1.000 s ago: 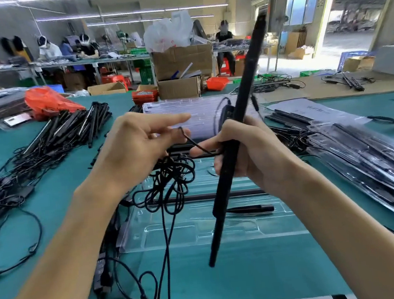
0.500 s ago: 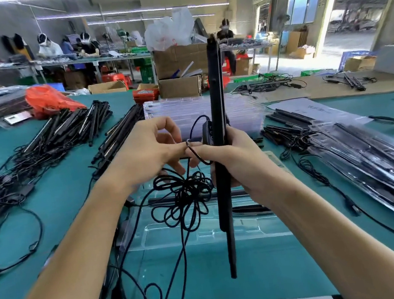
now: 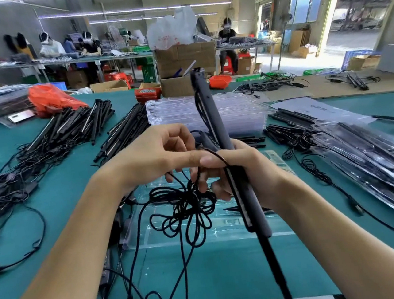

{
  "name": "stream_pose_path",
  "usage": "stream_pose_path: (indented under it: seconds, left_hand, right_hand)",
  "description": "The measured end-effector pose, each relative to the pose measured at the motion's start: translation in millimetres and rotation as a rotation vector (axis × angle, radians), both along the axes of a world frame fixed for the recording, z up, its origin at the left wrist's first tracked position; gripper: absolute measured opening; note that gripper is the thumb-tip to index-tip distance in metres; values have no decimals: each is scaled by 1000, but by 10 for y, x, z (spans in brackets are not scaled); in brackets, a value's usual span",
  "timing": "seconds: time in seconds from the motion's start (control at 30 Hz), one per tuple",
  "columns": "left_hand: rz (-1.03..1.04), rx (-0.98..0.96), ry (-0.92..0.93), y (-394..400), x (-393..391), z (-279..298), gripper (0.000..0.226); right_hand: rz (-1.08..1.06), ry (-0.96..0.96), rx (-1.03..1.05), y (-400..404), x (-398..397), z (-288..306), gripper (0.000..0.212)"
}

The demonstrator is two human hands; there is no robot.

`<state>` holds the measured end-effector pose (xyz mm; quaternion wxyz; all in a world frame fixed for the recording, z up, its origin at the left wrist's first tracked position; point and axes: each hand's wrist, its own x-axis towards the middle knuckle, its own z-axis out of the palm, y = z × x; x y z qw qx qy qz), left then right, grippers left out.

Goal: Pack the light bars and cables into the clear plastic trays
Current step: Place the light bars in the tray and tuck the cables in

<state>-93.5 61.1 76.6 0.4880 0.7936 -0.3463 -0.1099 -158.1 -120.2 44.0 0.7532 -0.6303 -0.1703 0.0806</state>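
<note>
Matt black light bar (image 3: 213, 120), glossy clear plastic tray (image 3: 166, 236)

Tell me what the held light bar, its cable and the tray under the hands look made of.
Light bar: matte dark grey, likely plastic or coated metal; no glare. Cable: thin, black, flexible, probably rubber-sheathed; hangs in loose loops. Tray: clear glossy moulded plastic; the teal table shows through.

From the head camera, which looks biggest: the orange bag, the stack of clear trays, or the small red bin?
1. Stack of clear trays, widest by far.
2. Orange bag.
3. Red bin, smallest.
The bin sits farther back, so its true size is unsure.
</note>
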Motion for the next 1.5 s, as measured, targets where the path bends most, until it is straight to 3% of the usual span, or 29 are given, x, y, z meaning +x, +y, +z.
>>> stream_pose_path:
  seconds: [0.13, 0.27, 0.37, 0.5, 0.73, 0.87, 1.13, 1.27, 1.43, 1.5]
  left_hand:
    - [-218, 130, 84, 179, -45, 64, 43]
    - [-184, 372, 36, 316, -112, 100, 39]
    - [-155, 412, -61, 312, -142, 118, 21]
    - [-143, 316, -120, 299, -136, 140, 5]
    - [-126, -1, -180, 162, -161, 100, 13]
    - [-249, -3, -144, 113, -215, 77, 8]
    - [-379, -52, -31, 320, -170, 102, 3]
    - [-324, -72, -17, 462, -122, 84, 27]
    - [-205, 72, 246, 509, -77, 75, 52]
    - [-118, 141, 233, 475, -112, 47, 53]
  right_hand:
    - [71, -13, 79, 0, -44, -13, 12]
    - [-89, -8, 44, -21, -44, -35, 20]
    - [-140, -16, 41, -11, -30, -56, 16]
    - [-164, -2, 1, -18, -22, -19, 24]
    - [-196, -68, -235, 21, -4, 25, 21]
    - [-178, -69, -310, 28, -24, 31, 24]
    - [-473, 28, -101, -16, 33, 33, 30]
    - [-503, 12, -7, -40, 28, 24, 30]
    - [-497, -19, 138, -97, 18, 49, 26]
    - [-470, -48, 139, -107, -6, 76, 26]
